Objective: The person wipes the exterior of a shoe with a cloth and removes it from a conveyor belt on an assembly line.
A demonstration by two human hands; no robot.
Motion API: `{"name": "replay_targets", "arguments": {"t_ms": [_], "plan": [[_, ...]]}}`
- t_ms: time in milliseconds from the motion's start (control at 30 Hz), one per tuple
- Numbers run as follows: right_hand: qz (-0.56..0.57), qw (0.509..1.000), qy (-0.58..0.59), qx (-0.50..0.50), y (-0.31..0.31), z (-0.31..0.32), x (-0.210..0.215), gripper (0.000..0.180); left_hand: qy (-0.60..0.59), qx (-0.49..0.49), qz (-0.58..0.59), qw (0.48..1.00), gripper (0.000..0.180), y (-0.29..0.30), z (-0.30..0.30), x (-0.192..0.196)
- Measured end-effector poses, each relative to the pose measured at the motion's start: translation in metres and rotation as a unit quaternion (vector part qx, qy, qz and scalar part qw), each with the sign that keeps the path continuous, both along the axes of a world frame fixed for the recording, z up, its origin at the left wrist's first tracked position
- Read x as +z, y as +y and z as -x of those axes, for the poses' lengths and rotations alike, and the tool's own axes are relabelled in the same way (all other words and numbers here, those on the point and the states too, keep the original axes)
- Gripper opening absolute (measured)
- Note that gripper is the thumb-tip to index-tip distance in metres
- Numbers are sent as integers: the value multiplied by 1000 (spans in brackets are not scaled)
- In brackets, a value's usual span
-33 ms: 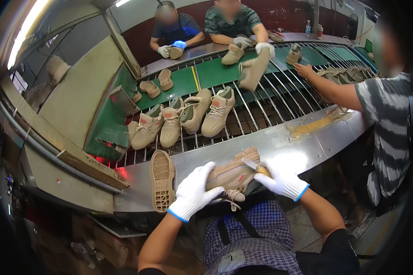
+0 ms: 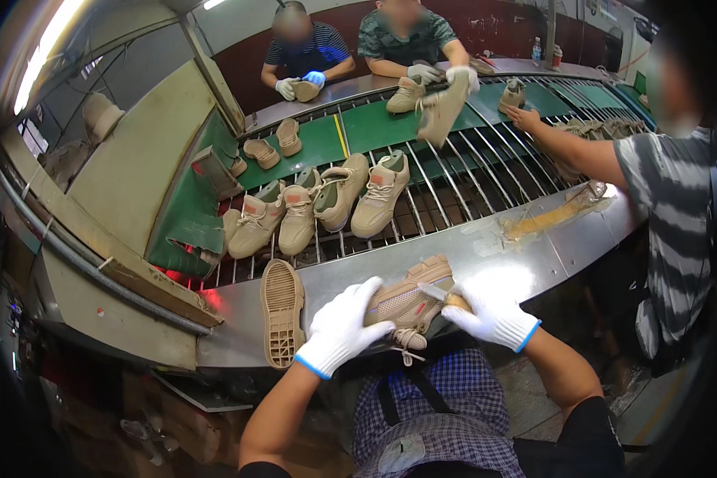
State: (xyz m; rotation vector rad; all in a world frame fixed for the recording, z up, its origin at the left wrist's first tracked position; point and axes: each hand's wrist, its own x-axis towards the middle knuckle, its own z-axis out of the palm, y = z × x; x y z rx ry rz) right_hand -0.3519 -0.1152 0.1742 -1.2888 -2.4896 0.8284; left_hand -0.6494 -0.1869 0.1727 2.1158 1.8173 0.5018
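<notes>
A beige sneaker (image 2: 406,304) lies on its side at the metal ledge's near edge, its laces hanging toward me. My left hand (image 2: 343,324), in a white glove with a blue cuff, grips the toe end with thumb and fingers apart around it. My right hand (image 2: 492,315), gloved the same way, is closed round a short tool (image 2: 456,302) with a tan, wooden-looking handle. The tool's pale flat blade rests on or close against the shoe's side near the sole. Left of my left hand lies a loose beige sole (image 2: 282,312), tread up.
Several beige sneakers (image 2: 378,195) stand on the roller conveyor (image 2: 462,195) beyond the metal ledge (image 2: 486,259). Loose soles (image 2: 288,137) lie on the green belt. Across it, a co-worker's gloved hand (image 2: 462,77) holds up a shoe (image 2: 442,115); another person reaches in from the right.
The shoe held up by the co-worker across the conveyor has shifted and turned slightly. My hands and the sneaker keep nearly the same place, with a small shift to the right.
</notes>
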Motion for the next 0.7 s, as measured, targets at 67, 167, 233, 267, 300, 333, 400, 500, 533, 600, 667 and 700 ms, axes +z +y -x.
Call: {"name": "replay_targets", "arguments": {"t_ms": [67,167,233,267,300,333,400,500,533,600,667,700], "plan": [[-54,996,-67,31,-3,4,18,44,13,-33,54,998,79,19,3,7],[-87,990,-109,29,-2,13,20,42,20,-69,113,991,79,40,-1,18],[-90,989,-120,11,4,22,9,43,16,-81,130,988,80,45,-3,22],[-57,997,-47,16,9,28,-1,44,9,-73,105,992,79,41,-3,15],[26,1000,6,-8,15,30,-17,43,12,-65,102,993,79,39,-2,11],[107,992,56,-28,18,38,-26,43,11,-52,98,994,78,37,-2,9],[161,982,83,-49,12,39,-35,40,21,-46,59,997,74,36,0,8],[4,999,42,16,1,54,-24,38,51,-63,11,997,70,31,10,-5],[-6,1000,-16,9,-8,64,-7,37,69,-58,2,996,67,28,7,-2],[-125,979,-75,139,-26,83,-2,41,94,-34,-19,995,65,28,10,-11],[4,995,-13,97,-40,99,9,43,112,-35,-2,993,63,31,13,-3],[34,995,23,86,-36,98,9,43,110,-37,13,993,63,28,15,-4]]}}
